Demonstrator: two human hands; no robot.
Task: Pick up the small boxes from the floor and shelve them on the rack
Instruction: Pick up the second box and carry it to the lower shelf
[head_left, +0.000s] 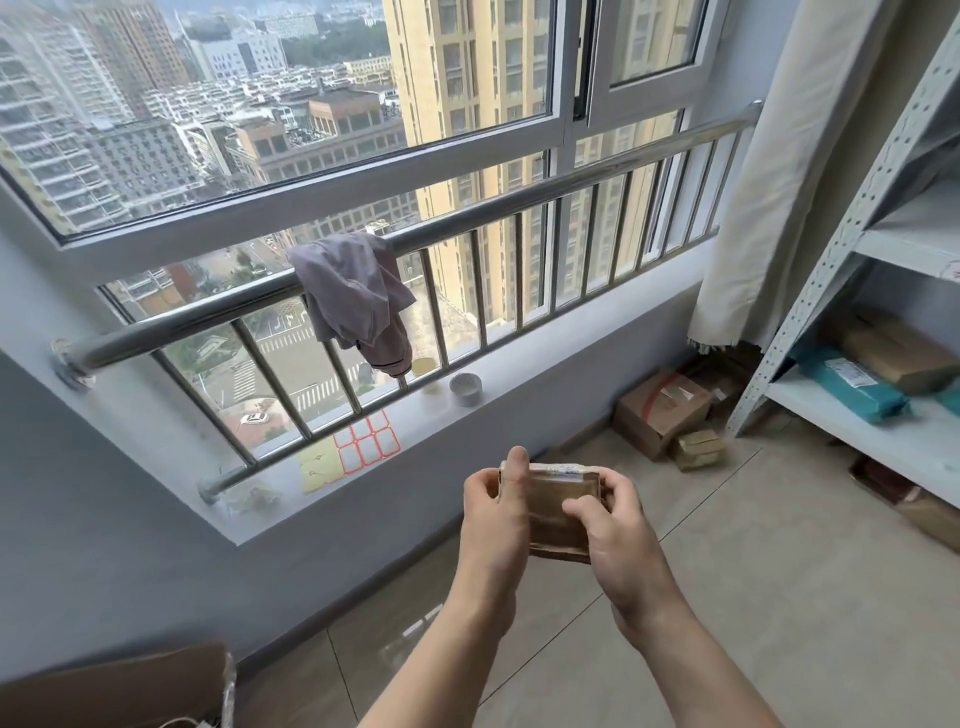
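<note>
I hold a small brown cardboard box (551, 512) wrapped in clear tape in front of me, above the tiled floor. My left hand (493, 512) grips its left side with the thumb up over the top edge. My right hand (615, 535) grips its right side, fingers over the front. The grey metal rack (852, 249) stands at the right; its lower shelf carries a teal parcel (852, 387) and a brown parcel (898, 353). On the floor by the rack's foot lie a bigger cardboard box (657, 410) and a small box (698, 449).
A window with a steel railing (467, 228) fills the left and middle; a grey cloth (353, 296) hangs over it. The sill holds a tape roll (466, 388) and sticker sheets (366, 441). A curtain (769, 208) hangs beside the rack. A cardboard box (119, 686) sits at bottom left; more boxes (914, 499) lie under the rack.
</note>
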